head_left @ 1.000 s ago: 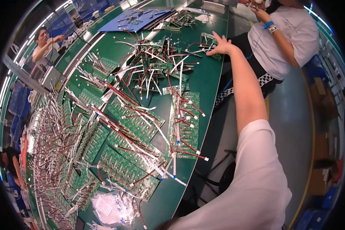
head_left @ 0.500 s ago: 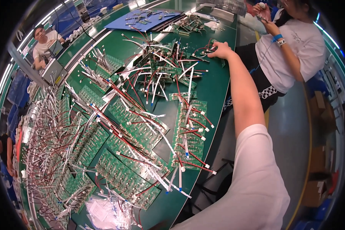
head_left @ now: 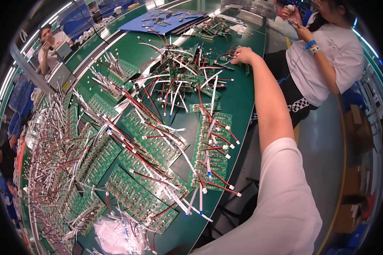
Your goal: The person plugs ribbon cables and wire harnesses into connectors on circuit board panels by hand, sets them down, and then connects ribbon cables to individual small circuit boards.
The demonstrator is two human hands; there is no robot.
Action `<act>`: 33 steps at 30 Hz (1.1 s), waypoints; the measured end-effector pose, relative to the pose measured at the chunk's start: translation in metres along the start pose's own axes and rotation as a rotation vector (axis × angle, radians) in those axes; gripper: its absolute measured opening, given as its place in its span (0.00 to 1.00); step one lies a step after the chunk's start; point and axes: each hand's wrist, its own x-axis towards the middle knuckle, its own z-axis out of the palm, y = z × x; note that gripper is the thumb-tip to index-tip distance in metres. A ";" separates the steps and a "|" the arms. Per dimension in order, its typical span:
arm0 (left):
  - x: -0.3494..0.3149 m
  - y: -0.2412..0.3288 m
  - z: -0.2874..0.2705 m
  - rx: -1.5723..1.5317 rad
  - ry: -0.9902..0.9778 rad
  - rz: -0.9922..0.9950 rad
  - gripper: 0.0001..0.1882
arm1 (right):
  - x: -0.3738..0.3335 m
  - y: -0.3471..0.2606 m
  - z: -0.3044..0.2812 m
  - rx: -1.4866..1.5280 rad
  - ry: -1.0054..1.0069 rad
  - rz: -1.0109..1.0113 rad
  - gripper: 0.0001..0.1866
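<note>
My right hand point(head_left: 244, 56) reaches out to the far right edge of the green table. Its thumb and fingers are closed around a small circuit board with red and black wires point(head_left: 226, 56); the fingers partly hide the board. Left of that hand lies a tangled heap of small circuit boards point(head_left: 178, 76) with white flat cables and red-black wires. Nearer along the right edge is a green circuit board panel point(head_left: 217, 163) with wires and white connectors on it. My left hand is not in view.
More wired circuit board panels point(head_left: 136, 193) cover the near and left table. A clear plastic bag point(head_left: 117, 236) lies at the near edge. A blue sheet with small boards point(head_left: 157, 21) is at the back. One co-worker point(head_left: 323, 55) stands right, another point(head_left: 53, 46) sits far left.
My right hand's fingers have drawn closer together around the small board and its wires. The view has shifted slightly. The far-left co-worker has raised a hand.
</note>
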 end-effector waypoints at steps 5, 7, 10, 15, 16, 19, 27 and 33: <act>0.015 -0.006 -0.006 -0.024 -0.035 -0.012 0.29 | -0.006 0.011 0.007 0.322 0.155 -0.042 0.16; 0.016 -0.007 -0.006 -0.030 -0.057 -0.007 0.29 | -0.017 0.007 0.005 0.429 0.210 -0.058 0.12; 0.006 -0.003 0.001 -0.041 -0.052 -0.006 0.30 | -0.035 -0.010 -0.009 0.818 0.131 0.043 0.09; 0.001 0.003 0.010 -0.076 -0.020 -0.021 0.30 | -0.050 -0.016 -0.039 1.061 0.119 0.020 0.10; -0.001 0.004 0.013 -0.092 -0.011 -0.015 0.29 | -0.052 -0.016 -0.045 1.112 0.117 -0.017 0.10; -0.001 0.001 0.003 -0.144 -0.009 0.004 0.27 | -0.082 -0.032 -0.073 1.163 0.129 -0.092 0.09; 0.046 -0.036 -0.067 -0.271 -0.040 -0.040 0.24 | -0.177 -0.092 -0.123 1.052 0.119 -0.257 0.10; 0.053 -0.065 -0.120 -0.488 -0.420 0.104 0.20 | -0.278 -0.165 -0.135 1.080 -0.097 -0.449 0.10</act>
